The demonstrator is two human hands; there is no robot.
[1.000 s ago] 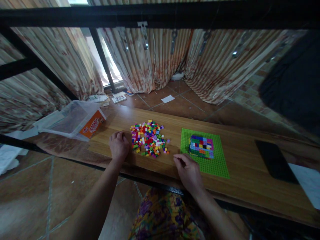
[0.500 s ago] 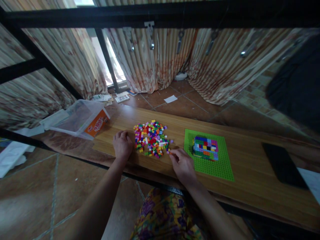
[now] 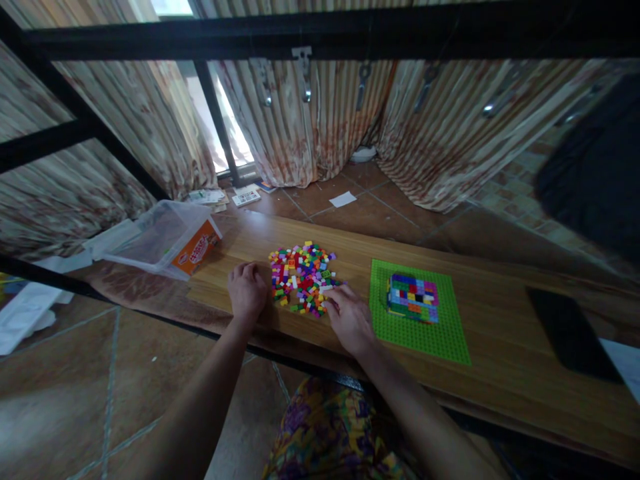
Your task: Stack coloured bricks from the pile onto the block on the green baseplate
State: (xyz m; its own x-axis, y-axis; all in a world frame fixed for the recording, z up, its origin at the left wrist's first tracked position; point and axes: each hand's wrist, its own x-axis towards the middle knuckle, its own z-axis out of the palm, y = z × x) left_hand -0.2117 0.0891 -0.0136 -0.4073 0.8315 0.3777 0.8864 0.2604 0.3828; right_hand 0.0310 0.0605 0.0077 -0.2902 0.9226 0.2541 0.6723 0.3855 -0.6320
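While the bricks [image 3: 306, 283] lie between the hands, the right hand [image 3: 350, 317] is at their near edge, thumb and fingertips close together; whether it pinches 1 cannot be told. The left hand [image 3: 247, 291] rests loosely curled on the table [image 3: 495, 313] beside them, its grip hidden. Just beyond the right hand's outer side, the plate [image 3: 450, 343] carries a build [image 3: 413, 299]. Bricks are judged light, stiff, smooth and sturdy; best pinched by 2 opposite sides, as small pieces may slip.

Bare tabletop [image 3: 495, 327] at center right offers open passage between green baseplate [image 3: 425, 338] and black slab [image 3: 573, 333], while plastic bin [image 3: 198, 249] blocks mid-left.
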